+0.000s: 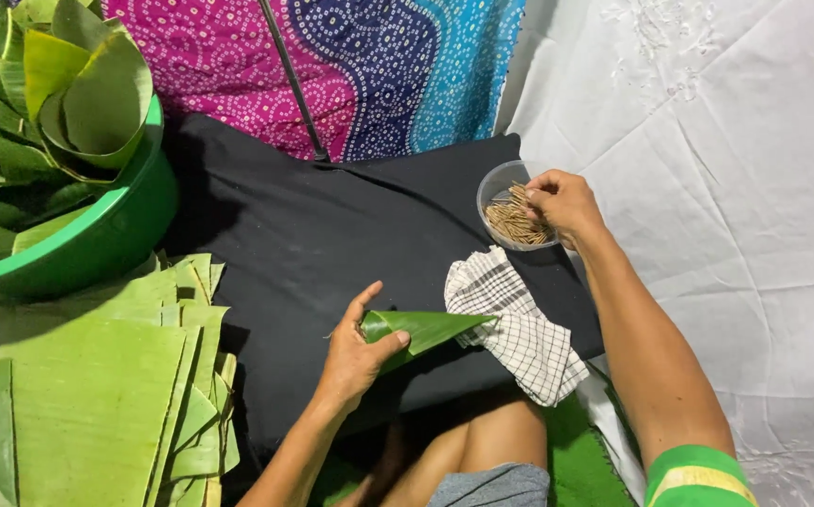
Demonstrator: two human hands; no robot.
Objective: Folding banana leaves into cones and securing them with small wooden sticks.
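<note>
A person sits on the floor, seen from above by a head-worn camera. The left hand point(355, 352) holds a folded green banana-leaf cone point(421, 329) over a black cloth point(332, 225); the grip is closed around the cone's wide end, thumb on top, and the pointed tip aims right. The right hand point(562, 202) reaches far right into a small clear round plastic bowl point(493, 188) of thin brown wooden sticks point(512, 221). Its fingertips are bunched together down among the sticks, but whether they have pinched one cannot be told.

Just right of the cone lies a crumpled white cloth with a dark check pattern point(515, 319). At near left is a stack of flat cut banana-leaf sheets point(97, 394). At far left, a green plastic basin point(116, 230) holds more rolled leaf cones point(87, 94). A patterned pink and blue fabric point(379, 66) lies at the far edge, and white sheeting point(736, 188) covers the right.

The step in hand appears to be fetching a stick while the fold is kept shut. Pinning would call for bringing one stick to the overlapping leaf edge without loosening the left hold.
</note>
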